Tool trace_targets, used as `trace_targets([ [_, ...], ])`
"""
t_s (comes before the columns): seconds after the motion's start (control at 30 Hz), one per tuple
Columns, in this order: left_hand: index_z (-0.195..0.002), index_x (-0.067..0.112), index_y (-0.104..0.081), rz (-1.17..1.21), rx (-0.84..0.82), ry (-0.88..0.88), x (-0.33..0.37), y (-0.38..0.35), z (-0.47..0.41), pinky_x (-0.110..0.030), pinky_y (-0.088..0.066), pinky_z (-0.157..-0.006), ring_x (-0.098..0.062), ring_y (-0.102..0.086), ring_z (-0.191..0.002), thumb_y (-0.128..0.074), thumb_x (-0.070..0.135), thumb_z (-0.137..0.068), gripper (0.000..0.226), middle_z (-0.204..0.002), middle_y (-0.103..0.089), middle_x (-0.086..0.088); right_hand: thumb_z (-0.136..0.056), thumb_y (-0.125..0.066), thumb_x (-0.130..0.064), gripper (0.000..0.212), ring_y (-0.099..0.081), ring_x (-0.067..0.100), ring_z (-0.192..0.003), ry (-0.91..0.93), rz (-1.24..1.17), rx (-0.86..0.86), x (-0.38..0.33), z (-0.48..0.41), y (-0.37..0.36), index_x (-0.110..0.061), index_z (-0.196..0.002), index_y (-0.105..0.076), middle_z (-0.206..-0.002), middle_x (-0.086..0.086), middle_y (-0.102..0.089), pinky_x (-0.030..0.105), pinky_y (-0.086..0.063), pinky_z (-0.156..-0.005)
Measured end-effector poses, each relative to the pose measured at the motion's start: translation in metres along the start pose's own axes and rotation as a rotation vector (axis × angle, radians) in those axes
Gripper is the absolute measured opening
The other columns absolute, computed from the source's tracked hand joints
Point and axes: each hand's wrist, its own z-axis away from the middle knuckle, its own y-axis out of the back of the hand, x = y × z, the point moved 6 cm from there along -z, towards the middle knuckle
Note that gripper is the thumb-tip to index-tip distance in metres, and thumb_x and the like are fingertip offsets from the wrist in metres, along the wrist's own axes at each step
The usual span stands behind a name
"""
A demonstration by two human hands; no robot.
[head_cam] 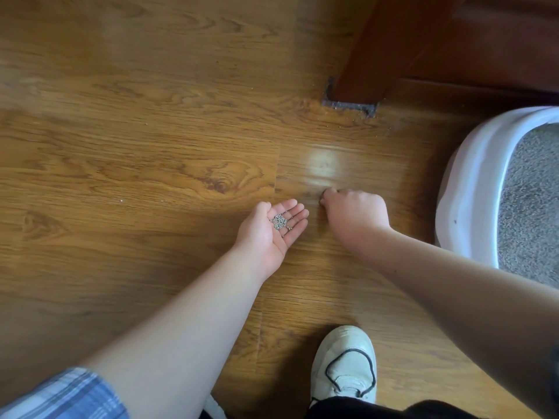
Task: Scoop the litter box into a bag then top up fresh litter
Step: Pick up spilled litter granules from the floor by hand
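On the floor (145,152) beside the litter box (465,189), my left hand (269,234), open palm up, cradles litter grains (279,221); the fingers (328,195) of my right hand (355,213) curl down, catch unseen; tilting the palm would spill them

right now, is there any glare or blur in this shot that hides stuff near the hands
Head view: a pale glare patch sits on the wooden floor just beyond the right hand, washing out the wood pattern there. Head view: the far left floor looks soft and smeared. Head view: the litter grains in the left hand are sharp, and the litter box is cut off by the right edge.
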Motion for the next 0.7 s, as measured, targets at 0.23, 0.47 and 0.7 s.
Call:
trace_targets([
  [0.23,-0.106,-0.005,-0.068,-0.015,0.038,0.003,-0.004,0.001,-0.002,-0.041,-0.059,-0.088,-0.032,-0.072,-0.101,-0.029,0.025,-0.107,0.049,-0.106,-0.074,-0.022,-0.095,-0.049,-0.016,0.011,-0.044,0.024,-0.054,-0.041,0.084,0.003,0.003,-0.003,-0.005,-0.02,-0.085,-0.049,-0.068,-0.003,-0.057,0.023,-0.026,-0.045],
  [0.47,-0.104,-0.004,-0.069,-0.026,0.051,0.005,-0.005,-0.002,0.003,-0.04,-0.06,-0.084,-0.03,-0.073,-0.096,-0.031,0.026,-0.107,0.049,-0.107,-0.073,-0.022,-0.099,-0.043,-0.031,0.026,-0.048,0.029,-0.054,0.011,-0.182,0.119,0.005,0.006,0.015,-0.021,-0.076,-0.049,-0.06,-0.001,-0.051,0.029,-0.032,-0.051],
  [0.7,-0.08,0.002,-0.075,0.022,-0.011,0.025,-0.009,-0.008,0.006,-0.027,-0.052,-0.058,-0.021,-0.065,-0.073,-0.036,0.027,-0.107,0.054,-0.095,-0.075,-0.02,-0.104,-0.029,-0.046,0.037,-0.067,0.031,-0.074,0.214,-0.335,0.079,-0.047,0.047,0.032,-0.022,-0.117,-0.054,-0.085,0.003,-0.069,0.033,-0.039,-0.054],
])
